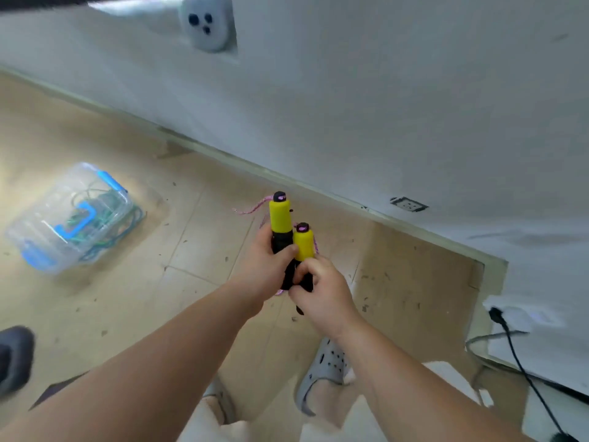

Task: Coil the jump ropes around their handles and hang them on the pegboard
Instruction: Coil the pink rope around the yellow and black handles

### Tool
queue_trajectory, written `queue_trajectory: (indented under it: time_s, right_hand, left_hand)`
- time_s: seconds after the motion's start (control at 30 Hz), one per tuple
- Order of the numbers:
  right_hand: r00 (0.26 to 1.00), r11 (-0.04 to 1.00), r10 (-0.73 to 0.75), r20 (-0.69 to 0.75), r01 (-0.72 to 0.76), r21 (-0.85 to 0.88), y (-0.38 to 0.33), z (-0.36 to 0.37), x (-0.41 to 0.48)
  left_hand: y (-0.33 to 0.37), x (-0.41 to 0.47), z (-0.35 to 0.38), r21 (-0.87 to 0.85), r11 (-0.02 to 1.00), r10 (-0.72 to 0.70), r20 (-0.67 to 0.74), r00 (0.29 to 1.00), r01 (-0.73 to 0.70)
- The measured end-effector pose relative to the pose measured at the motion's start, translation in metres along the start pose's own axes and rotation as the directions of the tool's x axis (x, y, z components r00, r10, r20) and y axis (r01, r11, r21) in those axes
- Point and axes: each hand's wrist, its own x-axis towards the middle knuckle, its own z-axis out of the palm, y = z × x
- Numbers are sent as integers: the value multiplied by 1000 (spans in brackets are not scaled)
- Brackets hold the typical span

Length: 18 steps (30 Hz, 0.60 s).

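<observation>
Two yellow-and-black jump-rope handles, upright and side by side above the tiled floor (134, 301), near the foot of the wall (350, 106): taller handle (280, 215) gripped round its black part by the left hand (263, 266), fingers curled; shorter handle (303, 244) just beside it, pinched at its black lower end by the right hand (323, 293). Trailing left from the taller handle's cap, pink rope (251, 209), more strands showing behind and below the hands (wound or loose, cannot tell). Well apart, at left on the floor: clear plastic box (41, 231) with blue latches, green rope (136, 218) inside and spilling over its edge.
</observation>
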Motion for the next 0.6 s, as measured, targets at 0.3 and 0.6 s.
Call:
queue_trajectory:
  time_s: [0.3, 0.6]
  right_hand:
    - [981, 958, -195, -19, 194, 212, -223, -143, -233]
    - [942, 933, -332, -36, 334, 132, -299, -233, -363]
  left_hand:
    - [237, -286, -18, 56, 996, 70, 97, 993, -75]
    - [300, -420, 11, 147, 950, 273, 27, 962, -274]
